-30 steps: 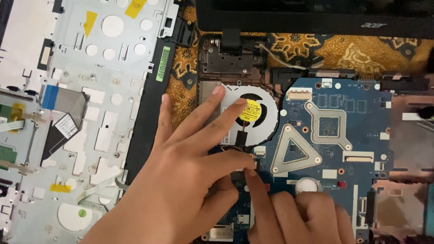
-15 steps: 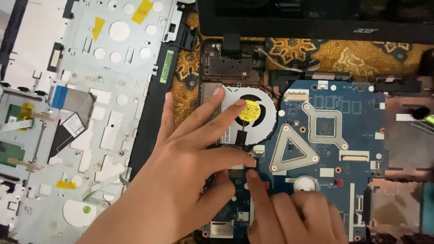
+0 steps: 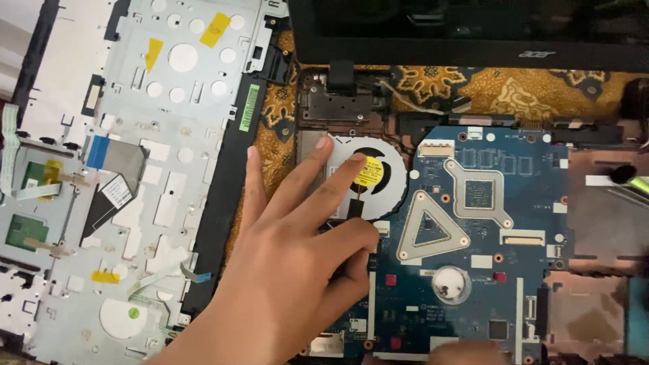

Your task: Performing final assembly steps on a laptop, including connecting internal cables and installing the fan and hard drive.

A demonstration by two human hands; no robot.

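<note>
Head view: 1 blue motherboard [image 3: 473, 236] right of centre, lying in an opened laptop base. On it: 1 round cooling fan [image 3: 368, 177] w/ yellow hub sticker at its far-left corner, 1 triangular metal bracket [image 3: 431, 228], 1 squarish metal bracket [image 3: 478, 195] just right of the fan, 1 round coin cell [image 3: 451, 284] nearer. 1 silver palmrest cover [image 3: 128, 176] lies flipped on the left, w/ 4 yellow tape bits, 1 blue ribbon tab and 2 green boards at its left edge. 1 black screen bezel [image 3: 473, 34] runs along the far side.

Left hand [image 3: 291, 270] comes in from the near-left, palm down, fingers spread wide, holding nothing. 2 fingertips rest on the fan housing, one by the yellow hub; thumb tip sits at the board's left edge, just near the fan; one finger points far over the cloth. Right hand [image 3: 466, 353]: only a blurred sliver at the near edge, over the board's near side; can't tell if wide or closed.

Surface: brown cloth [image 3: 500, 88] w/ gold ornament pattern shows btw the parts. Room not visible.
</note>
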